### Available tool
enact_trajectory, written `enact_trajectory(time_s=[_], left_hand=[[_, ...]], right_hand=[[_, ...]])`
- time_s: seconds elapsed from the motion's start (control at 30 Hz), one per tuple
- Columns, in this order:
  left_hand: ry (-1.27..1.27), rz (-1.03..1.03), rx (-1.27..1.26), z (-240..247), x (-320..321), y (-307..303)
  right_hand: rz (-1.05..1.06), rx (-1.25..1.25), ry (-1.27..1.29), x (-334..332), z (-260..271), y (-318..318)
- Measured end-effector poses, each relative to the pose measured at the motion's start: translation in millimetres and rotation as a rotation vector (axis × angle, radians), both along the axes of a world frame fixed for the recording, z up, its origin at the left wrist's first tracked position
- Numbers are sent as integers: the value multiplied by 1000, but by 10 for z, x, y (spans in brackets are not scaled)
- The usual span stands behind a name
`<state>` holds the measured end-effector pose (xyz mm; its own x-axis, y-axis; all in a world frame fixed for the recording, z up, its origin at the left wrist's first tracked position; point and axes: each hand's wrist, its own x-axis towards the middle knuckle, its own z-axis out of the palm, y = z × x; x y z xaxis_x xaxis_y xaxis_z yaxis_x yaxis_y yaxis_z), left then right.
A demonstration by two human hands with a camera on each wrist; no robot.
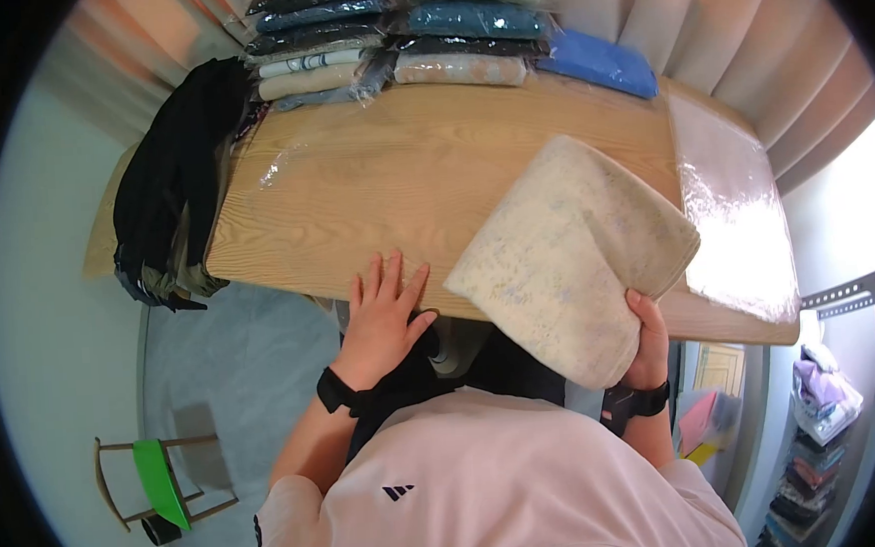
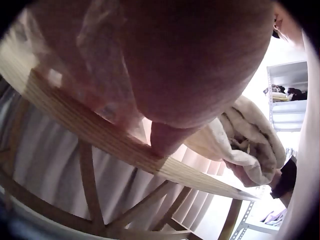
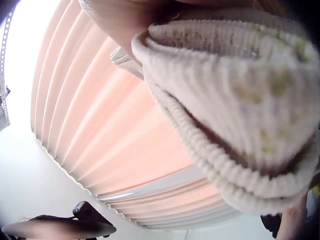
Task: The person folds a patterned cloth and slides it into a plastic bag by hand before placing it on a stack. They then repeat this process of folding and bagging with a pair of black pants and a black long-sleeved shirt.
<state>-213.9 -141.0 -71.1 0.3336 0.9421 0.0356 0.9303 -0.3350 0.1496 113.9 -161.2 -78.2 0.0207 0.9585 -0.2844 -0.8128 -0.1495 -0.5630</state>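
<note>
A folded cream knit garment (image 1: 567,256) lies tilted over the near edge of the wooden table (image 1: 402,185). My right hand (image 1: 647,336) grips its near right corner from below, thumb on top. The right wrist view shows the ribbed cream knit (image 3: 240,115) close up, held from above. My left hand (image 1: 385,312) rests flat on the table's near edge with fingers spread and holds nothing. In the left wrist view my palm (image 2: 195,65) fills the top, with the table edge (image 2: 105,135) below and the folded garment (image 2: 245,140) to the right.
Stacks of bagged folded clothes (image 1: 393,36) line the far edge, with a blue pack (image 1: 600,63) beside them. Dark garments (image 1: 176,179) hang over the left end. Clear plastic bags (image 1: 734,205) lie at the right end. A green-seated chair (image 1: 160,481) stands on the floor, left.
</note>
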Motion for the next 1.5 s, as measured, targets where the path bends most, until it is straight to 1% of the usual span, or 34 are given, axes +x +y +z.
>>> enact_trajectory(time_s=[0.13,0.2,0.27,0.33,0.37,0.4,0.5,0.73,0.83,0.87,0.9,0.93,1.0,1.07,1.2,1.3,1.43,1.5], left_hand=[[-49,61,31,-66,172,107],[-28,86,162,-64,240,123],[-34,113,184,21,283,44],[-31,129,199,139,273,-68],[-60,99,144,166,241,-156],[-89,66,88,161,216,-232],[-80,77,81,80,157,-370],[-140,88,121,1,76,-345],[-155,59,124,9,28,-294],[-141,2,159,12,2,-339],[-121,-51,215,19,-15,-275],[-128,-58,210,9,-23,-279],[-108,-44,251,-20,-16,-283],[-122,-24,251,-46,2,-257],[-173,41,250,-120,6,-203],[-149,-8,268,-75,-16,-233],[-129,6,260,-79,-21,-252],[-153,56,223,-100,-45,-220]], right_hand=[[130,-8,28,57,52,197],[176,-41,43,114,-24,312],[219,-77,58,177,-85,406],[213,-133,44,220,-126,453],[225,-140,37,238,-146,471],[220,-143,19,259,-166,474],[211,-146,-16,256,-179,457],[209,-99,-64,200,-176,334],[191,-67,-56,178,-102,250],[178,-81,-63,170,-66,146],[168,-41,-11,175,-24,179],[157,-13,38,204,6,138],[138,27,21,286,-30,50],[48,87,51,315,24,-32],[28,77,-18,365,120,-205],[22,109,-38,288,136,-262],[17,52,9,199,116,-236],[25,37,23,185,85,-187]])
